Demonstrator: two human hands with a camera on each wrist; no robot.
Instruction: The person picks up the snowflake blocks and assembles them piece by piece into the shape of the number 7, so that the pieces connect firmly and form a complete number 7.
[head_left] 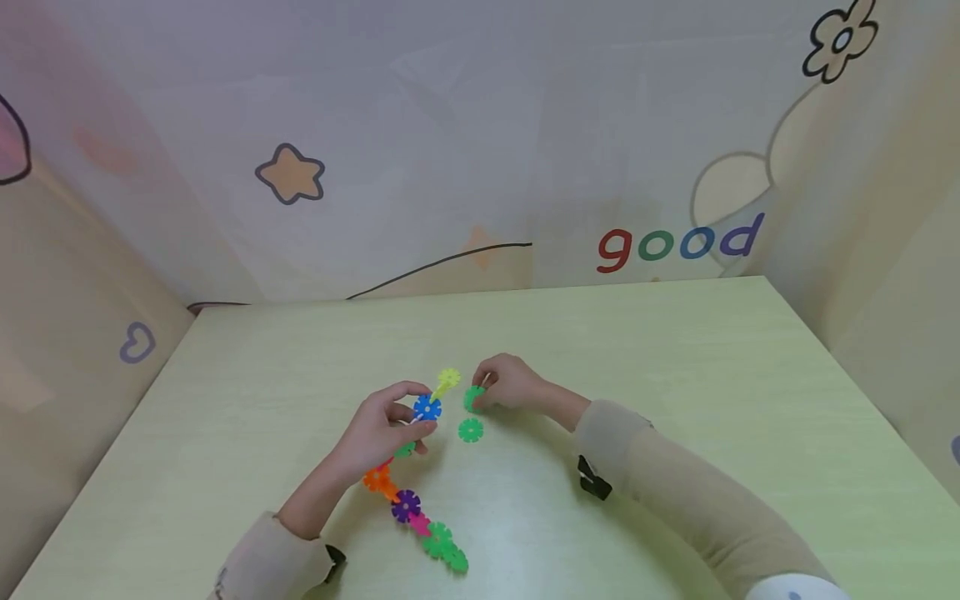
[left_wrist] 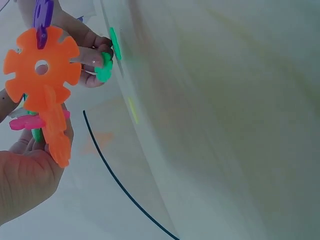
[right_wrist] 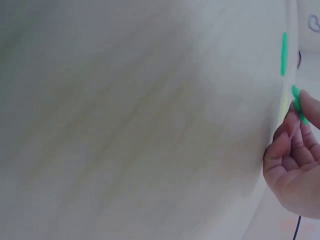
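My left hand [head_left: 378, 433] holds a chain of slotted plastic snowflake discs by its upper part, near a blue disc [head_left: 427, 407]. From there the chain curves down toward the front, through an orange disc [left_wrist: 42, 70], a purple disc [head_left: 406, 506], a pink disc [head_left: 419, 524] and green discs [head_left: 438, 540]. Yellow pieces [head_left: 448, 379] show just beyond the blue disc; whether all of them join it I cannot tell. Between thumb and fingers, my right hand [head_left: 512, 383] pinches a loose green disc [right_wrist: 298, 102]. Another green disc [head_left: 471, 430] lies flat on the table between the hands.
The pale green table [head_left: 637, 358] reaches back to a printed cloth wall [head_left: 450, 167], with more cloth at both sides. Beneath each sleeve cuff a dark strap end [head_left: 594, 479] sticks out.
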